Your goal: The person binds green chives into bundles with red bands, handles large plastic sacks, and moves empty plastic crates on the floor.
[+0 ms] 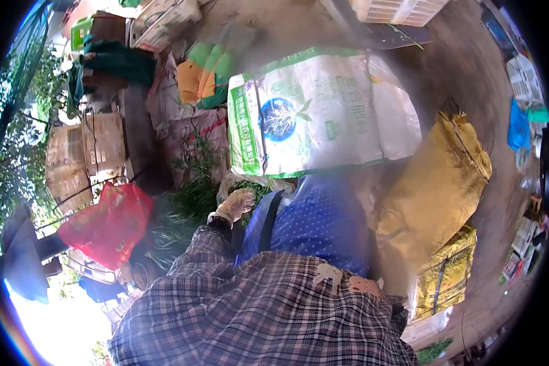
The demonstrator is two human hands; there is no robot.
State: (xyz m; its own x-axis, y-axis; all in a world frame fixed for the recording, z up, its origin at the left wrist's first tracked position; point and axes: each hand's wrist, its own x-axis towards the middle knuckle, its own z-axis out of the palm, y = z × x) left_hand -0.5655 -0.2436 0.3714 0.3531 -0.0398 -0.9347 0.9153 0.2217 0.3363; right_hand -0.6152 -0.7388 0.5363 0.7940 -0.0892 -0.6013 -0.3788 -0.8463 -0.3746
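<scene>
My left hand [236, 204] is beside my left thigh, above a clear plastic bag [280, 183] and a heap of long green leafy stalks [192, 204]. Its fingers are loosely bent and a little apart, with nothing visible between them; a pale glove seems to cover it. My right hand is out of view. In front of my knees lies a white sack [341, 122] with green edges, printed lettering and a blue round picture. A blue dotted apron [323, 219] covers my lap below my checked top [268, 305].
A large yellow-brown sack [433, 189] stands to my right, with a shiny yellow printed bag [448, 274] behind it. To my left are a red plastic bag [119, 219] and cardboard boxes [85, 152]. Orange-and-green bundles [204, 76] and a white crate [402, 9] sit ahead.
</scene>
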